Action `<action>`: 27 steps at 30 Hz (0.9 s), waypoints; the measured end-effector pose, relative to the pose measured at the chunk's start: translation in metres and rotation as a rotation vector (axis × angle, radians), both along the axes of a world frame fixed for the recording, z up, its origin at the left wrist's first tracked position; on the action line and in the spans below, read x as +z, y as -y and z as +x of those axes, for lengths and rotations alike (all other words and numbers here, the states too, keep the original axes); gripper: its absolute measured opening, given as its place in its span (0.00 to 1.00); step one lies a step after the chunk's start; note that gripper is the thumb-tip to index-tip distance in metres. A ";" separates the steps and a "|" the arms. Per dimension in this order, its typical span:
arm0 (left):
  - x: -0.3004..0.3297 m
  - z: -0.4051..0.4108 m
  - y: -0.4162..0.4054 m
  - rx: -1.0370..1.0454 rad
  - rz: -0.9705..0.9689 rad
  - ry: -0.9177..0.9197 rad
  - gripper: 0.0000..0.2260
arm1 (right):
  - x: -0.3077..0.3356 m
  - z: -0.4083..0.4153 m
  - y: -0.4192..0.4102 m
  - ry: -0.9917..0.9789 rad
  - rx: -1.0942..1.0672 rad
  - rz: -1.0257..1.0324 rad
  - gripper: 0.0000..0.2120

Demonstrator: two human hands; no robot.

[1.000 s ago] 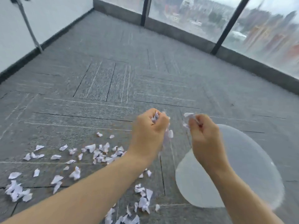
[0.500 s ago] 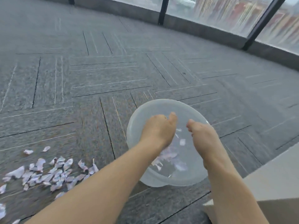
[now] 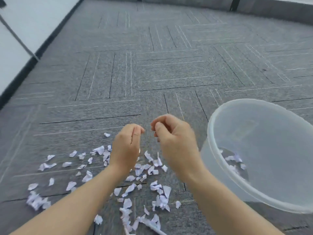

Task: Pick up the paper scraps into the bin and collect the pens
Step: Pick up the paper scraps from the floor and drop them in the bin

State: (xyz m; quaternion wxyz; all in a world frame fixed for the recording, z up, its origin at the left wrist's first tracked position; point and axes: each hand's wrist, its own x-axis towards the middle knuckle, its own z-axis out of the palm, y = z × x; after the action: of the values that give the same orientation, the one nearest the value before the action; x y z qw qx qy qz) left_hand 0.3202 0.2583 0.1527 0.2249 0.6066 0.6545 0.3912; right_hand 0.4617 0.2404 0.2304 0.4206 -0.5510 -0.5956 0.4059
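Several white paper scraps (image 3: 138, 170) lie scattered on the grey carpet in front of me, from the lower left to below my hands. A translucent plastic bin (image 3: 218, 160) stands on the floor at the right, with a few scraps (image 3: 234, 158) on its bottom. My left hand (image 3: 126, 146) hovers above the scraps, fingers loosely curled, holding nothing. My right hand (image 3: 174, 143) hangs beside it, just left of the bin, fingers curled and apart, also without anything in it. A thin white pen-like stick (image 3: 155, 228) shows at the bottom edge among the scraps.
Grey carpet tiles (image 3: 169, 73) stretch ahead. A white wall (image 3: 25, 22) with a dark skirting runs along the left, and a thin grey rod (image 3: 18, 41) leans against it. A low dark sill (image 3: 271, 7) borders the far side.
Both hands dropped their scraps into the bin and have swung back left over the pile, holding nothing. My view turned left, so the bin now sits at the right.
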 end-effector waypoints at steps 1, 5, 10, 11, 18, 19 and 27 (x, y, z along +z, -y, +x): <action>-0.022 -0.027 0.009 0.031 -0.067 -0.049 0.16 | -0.023 -0.018 -0.001 0.051 0.068 -0.050 0.08; -0.092 -0.119 0.051 0.148 -0.336 -0.195 0.20 | -0.130 -0.063 -0.010 0.371 0.305 -0.159 0.17; -0.139 -0.185 0.091 0.358 -0.548 -0.463 0.26 | -0.218 -0.079 -0.024 0.820 0.407 -0.182 0.28; -0.146 -0.191 0.096 0.386 -0.582 -0.475 0.27 | -0.229 -0.083 -0.029 0.825 0.426 -0.171 0.29; -0.179 -0.211 0.115 0.377 -0.605 -0.452 0.31 | -0.251 -0.117 -0.010 0.725 0.798 0.084 0.27; -0.182 -0.211 0.119 0.364 -0.577 -0.453 0.31 | -0.250 -0.118 -0.004 0.685 0.818 0.112 0.26; -0.195 -0.209 0.129 0.385 -0.442 -0.509 0.33 | -0.260 -0.182 -0.117 0.847 0.613 0.053 0.31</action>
State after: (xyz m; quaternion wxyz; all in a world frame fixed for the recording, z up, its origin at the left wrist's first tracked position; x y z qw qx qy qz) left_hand 0.1112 0.1288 -0.0424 0.1029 0.4873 0.8598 0.1127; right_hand 0.2797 0.3574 -0.0297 0.0186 -0.4564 -0.8575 0.2367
